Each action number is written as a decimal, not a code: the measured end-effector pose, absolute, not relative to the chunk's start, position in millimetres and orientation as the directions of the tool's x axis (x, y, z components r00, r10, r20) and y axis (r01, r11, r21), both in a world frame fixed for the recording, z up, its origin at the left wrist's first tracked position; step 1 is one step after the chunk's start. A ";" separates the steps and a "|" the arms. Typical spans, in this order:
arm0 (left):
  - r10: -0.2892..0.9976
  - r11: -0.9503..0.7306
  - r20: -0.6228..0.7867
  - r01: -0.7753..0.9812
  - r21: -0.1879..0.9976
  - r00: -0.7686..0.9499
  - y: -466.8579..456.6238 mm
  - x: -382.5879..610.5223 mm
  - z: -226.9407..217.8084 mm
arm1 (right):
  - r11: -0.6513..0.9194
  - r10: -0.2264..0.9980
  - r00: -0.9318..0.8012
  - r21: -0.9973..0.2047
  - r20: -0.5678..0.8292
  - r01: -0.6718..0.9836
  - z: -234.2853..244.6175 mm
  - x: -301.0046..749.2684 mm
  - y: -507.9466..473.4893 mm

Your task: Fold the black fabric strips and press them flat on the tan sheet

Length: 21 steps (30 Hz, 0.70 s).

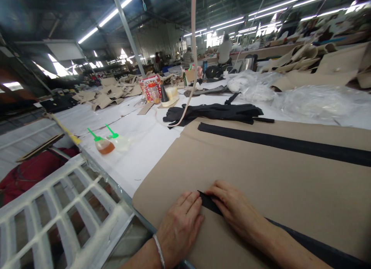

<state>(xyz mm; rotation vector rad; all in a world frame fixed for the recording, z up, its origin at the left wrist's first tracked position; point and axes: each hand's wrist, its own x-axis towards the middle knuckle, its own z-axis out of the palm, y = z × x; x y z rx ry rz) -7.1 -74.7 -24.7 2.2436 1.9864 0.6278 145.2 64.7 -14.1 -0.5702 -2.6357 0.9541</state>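
Observation:
A large beige sheet (261,168) covers the near part of the table, and a black fabric strip (211,205) lies along it near the front. My left hand (181,224), with a bracelet at the wrist, rests with its fingers laid flat at the strip's left end. Just to the right, my right hand (228,201) has its fingers and thumb bent together on the strip, gripping its edge. My right forearm hides the middle of this strip. Farther back, a second black strip (278,142) runs across the sheet.
A pile of black strips (216,112) lies behind the sheet. Two squeeze bottles (104,146) with green nozzles stand at left. A white slatted rack (58,211) adjoins the table's left edge. A hose (193,49) hangs down. Clear plastic (319,101) lies at right; people are beyond.

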 end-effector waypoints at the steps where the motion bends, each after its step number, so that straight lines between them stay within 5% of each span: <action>1: 0.965 -0.157 0.252 0.933 0.324 0.075 -74.7 -7.1 -24.9 | 0.713 0.445 -0.885 -0.652 0.137 0.258 -15.1 146.2 64.2; 21: 0.966 -0.144 0.254 0.922 0.359 0.052 -76.5 -15.8 -21.0 | 0.953 0.279 -0.928 -0.194 0.246 0.234 -20.9 157.5 50.4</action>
